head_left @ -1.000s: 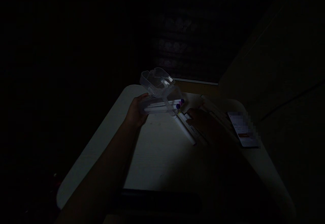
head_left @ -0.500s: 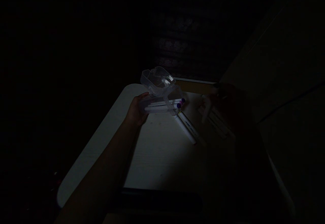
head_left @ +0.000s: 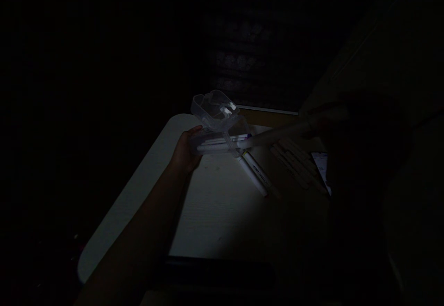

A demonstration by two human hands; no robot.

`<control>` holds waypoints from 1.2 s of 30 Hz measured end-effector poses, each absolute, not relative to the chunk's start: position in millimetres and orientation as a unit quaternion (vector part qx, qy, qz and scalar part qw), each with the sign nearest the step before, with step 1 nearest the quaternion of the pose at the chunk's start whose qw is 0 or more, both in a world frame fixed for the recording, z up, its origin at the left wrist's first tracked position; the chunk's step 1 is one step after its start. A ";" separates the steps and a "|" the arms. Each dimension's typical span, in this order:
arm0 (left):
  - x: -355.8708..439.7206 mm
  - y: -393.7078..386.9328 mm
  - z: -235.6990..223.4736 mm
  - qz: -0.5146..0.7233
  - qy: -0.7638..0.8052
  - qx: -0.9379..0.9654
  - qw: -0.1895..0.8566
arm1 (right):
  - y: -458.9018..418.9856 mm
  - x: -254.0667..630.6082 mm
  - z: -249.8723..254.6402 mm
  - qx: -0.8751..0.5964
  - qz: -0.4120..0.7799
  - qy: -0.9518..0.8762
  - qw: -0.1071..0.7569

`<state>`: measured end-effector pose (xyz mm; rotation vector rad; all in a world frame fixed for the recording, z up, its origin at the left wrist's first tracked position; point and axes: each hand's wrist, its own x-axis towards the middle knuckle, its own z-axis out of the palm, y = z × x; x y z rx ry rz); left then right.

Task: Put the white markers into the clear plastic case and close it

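Two hands work over a pale desk [head_left: 208, 213] in a dark room: left hand [head_left: 183, 153] grips a clear case [head_left: 217, 128], right hand [head_left: 333, 116] holds a white marker [head_left: 277, 134].

Clear glossy plastic case [head_left: 217, 123]; smooth white plastic markers inside it [head_left: 222, 144] and beside it [head_left: 255, 176], lying on a matt, pale, smooth table top [head_left: 215, 204]
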<state>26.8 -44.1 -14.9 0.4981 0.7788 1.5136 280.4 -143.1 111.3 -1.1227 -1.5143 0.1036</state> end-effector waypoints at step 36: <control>26.0 -42.7 -18.8 0.658 0.350 0.235 0.624 | -131.0 259.6 95.0 -0.517 0.134 -0.795 0.289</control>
